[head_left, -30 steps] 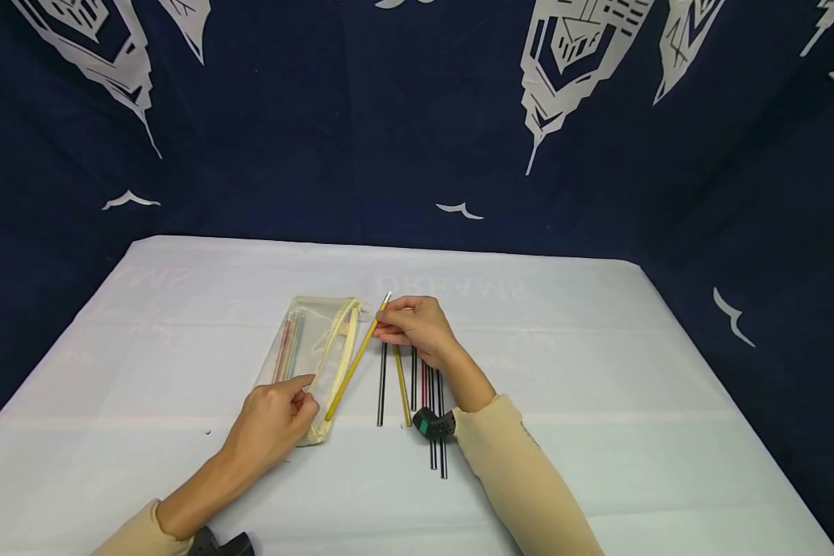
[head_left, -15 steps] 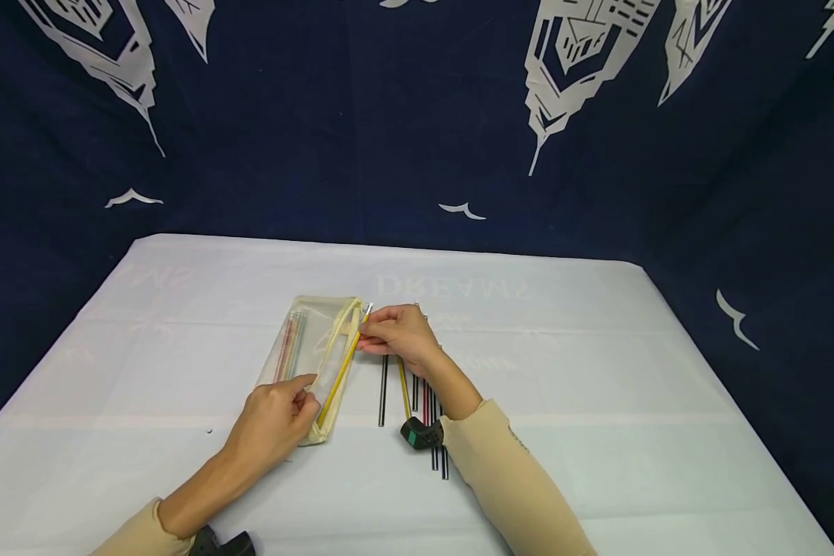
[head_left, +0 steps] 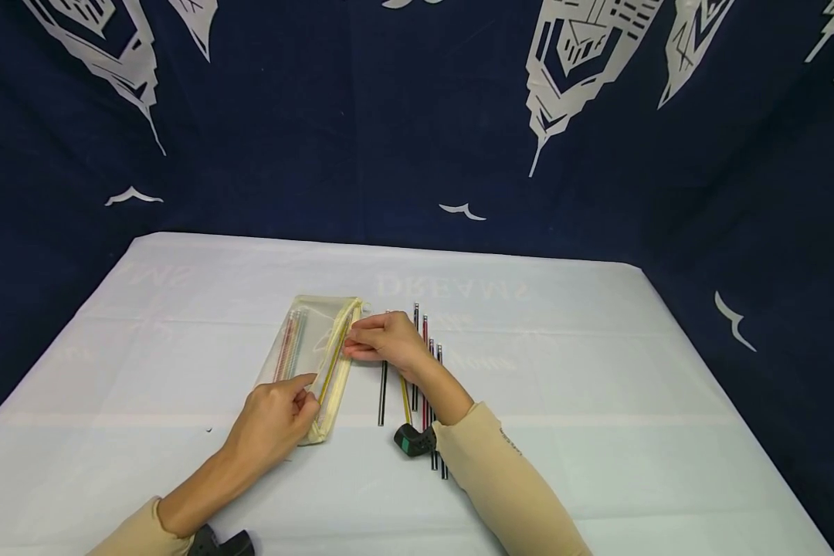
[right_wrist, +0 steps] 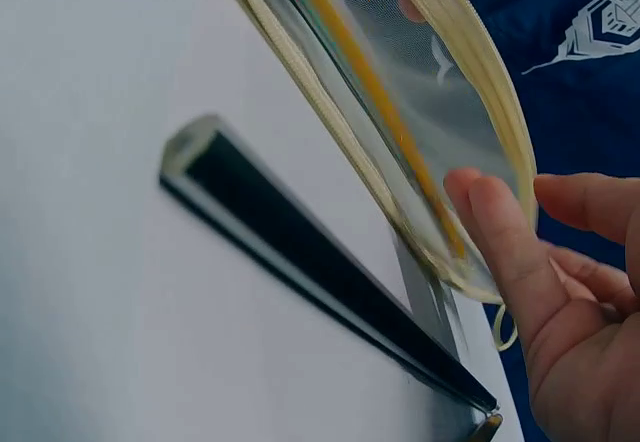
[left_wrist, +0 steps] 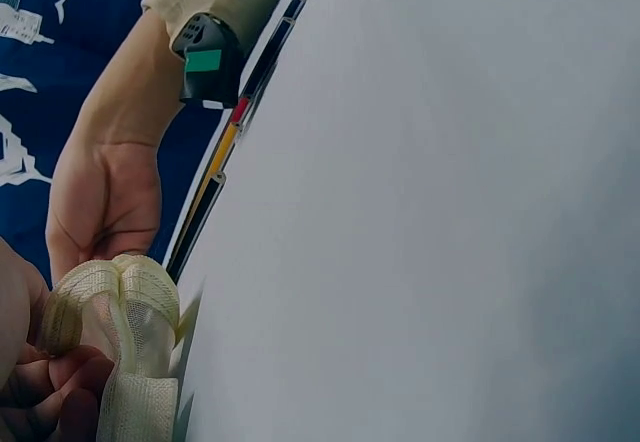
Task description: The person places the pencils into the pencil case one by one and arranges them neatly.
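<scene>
A cream mesh zip pouch (head_left: pixel 320 313) lies on the white table, its opening facing right. My left hand (head_left: pixel 274 413) pinches the near part of the opening's edge, which also shows in the left wrist view beside the fingers (left_wrist: pixel 60 372). Inside the pouch lies a yellow pencil (right_wrist: pixel 375 82), along the opening. At the far end of the opening is my right hand (head_left: pixel 389 340), thumb and fingers apart and off the pencil. Its fingertips (right_wrist: pixel 490 197) are right at the zip edge. Several reddish and pale pencils (head_left: pixel 288 347) show through the mesh on the pouch's left side.
Right of the pouch, partly under the right forearm, lie several loose pencils: a black pencil (head_left: pixel 381 398), a yellow pencil (head_left: pixel 406 401), a red pencil (head_left: pixel 425 328) and more dark ones. A dark blue printed cloth (head_left: pixel 320 154) hangs behind the table (head_left: pixel 563 347).
My right hand has moved left and slightly nearer, carrying the yellow pencil through the opening into the pouch, and has let go of it. My left hand has stayed in place.
</scene>
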Demonstrator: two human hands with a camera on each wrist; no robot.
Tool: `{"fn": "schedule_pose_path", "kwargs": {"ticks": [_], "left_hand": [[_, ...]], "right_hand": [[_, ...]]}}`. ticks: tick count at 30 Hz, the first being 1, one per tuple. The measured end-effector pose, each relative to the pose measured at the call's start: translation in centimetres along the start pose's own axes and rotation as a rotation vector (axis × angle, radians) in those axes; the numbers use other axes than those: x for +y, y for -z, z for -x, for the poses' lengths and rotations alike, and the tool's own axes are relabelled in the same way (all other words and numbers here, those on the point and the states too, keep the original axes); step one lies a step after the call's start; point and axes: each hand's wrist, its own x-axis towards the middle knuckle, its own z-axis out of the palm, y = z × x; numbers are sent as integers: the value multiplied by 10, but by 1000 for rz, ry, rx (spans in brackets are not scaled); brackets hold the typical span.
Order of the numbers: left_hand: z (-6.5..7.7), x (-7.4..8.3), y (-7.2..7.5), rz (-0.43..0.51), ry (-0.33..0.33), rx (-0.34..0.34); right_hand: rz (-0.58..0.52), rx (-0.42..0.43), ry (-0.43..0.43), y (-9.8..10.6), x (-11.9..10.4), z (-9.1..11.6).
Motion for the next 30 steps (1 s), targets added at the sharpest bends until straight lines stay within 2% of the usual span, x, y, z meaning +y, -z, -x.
{"fn": "schedule_pose_path", "kwargs": {"ticks": [8, 23, 30], "left_hand": [[0, 0, 0, 9, 8, -10], [0, 0, 1, 10, 10, -6], [0, 1, 2, 15, 12, -1]], "right_hand": [[5, -36, 19, 2, -2, 0], [-4, -10, 11, 7, -5, 1], [3, -2, 36, 12, -7, 4]]}}
